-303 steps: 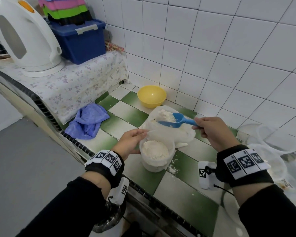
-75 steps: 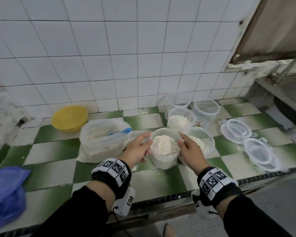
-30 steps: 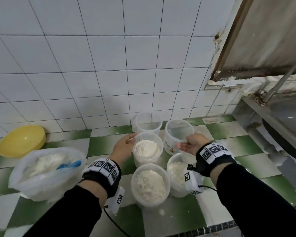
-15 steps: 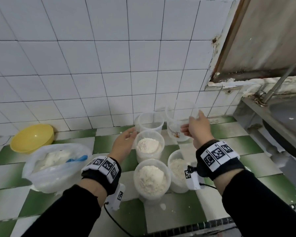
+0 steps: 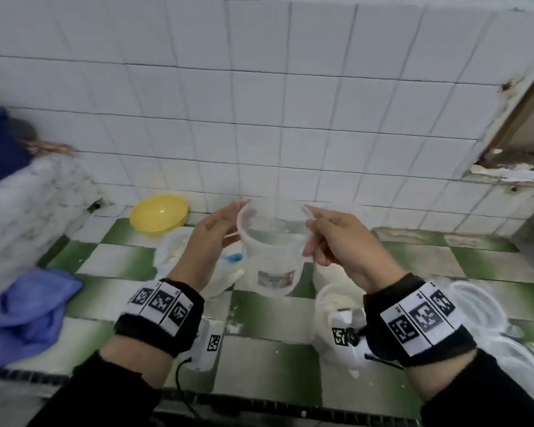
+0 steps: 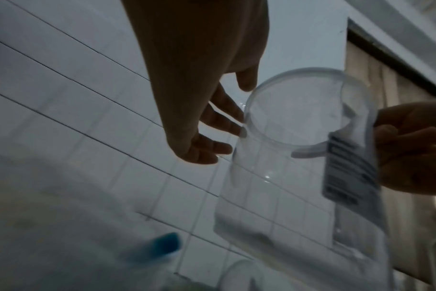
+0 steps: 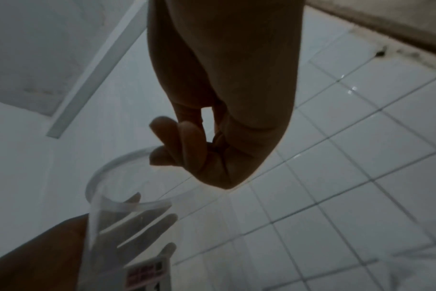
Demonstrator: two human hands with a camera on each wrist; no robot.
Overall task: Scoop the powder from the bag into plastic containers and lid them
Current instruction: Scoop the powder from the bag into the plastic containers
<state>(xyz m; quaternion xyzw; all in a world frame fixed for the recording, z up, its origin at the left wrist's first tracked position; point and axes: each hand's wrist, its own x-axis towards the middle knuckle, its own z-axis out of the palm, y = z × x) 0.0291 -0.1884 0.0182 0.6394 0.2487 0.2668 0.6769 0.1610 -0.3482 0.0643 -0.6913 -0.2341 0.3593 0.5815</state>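
An empty clear plastic container [image 5: 270, 257] with a label hangs in the air above the green-and-white tiled counter [image 5: 259, 362]. My right hand [image 5: 330, 238] pinches its right rim with curled fingers, shown close in the right wrist view [image 7: 187, 149]. My left hand [image 5: 210, 238] lies flat against its left wall, fingers straight [image 6: 212, 135]. The powder bag [image 5: 173, 251] sits just behind my left hand, the blue scoop [image 5: 233, 258] sticking out of it. Filled containers [image 5: 330, 303] stand below my right wrist.
A yellow bowl [image 5: 158, 217] sits by the tiled wall behind the bag. A blue cloth [image 5: 25, 309] lies at the counter's left front. Clear lids [image 5: 481, 306] are stacked at the right. A floral-covered ledge [image 5: 22, 204] rises on the left.
My right hand has carried the empty container left and toward me, away from the filled ones. My left hand has come up against its side. The view has swung left.
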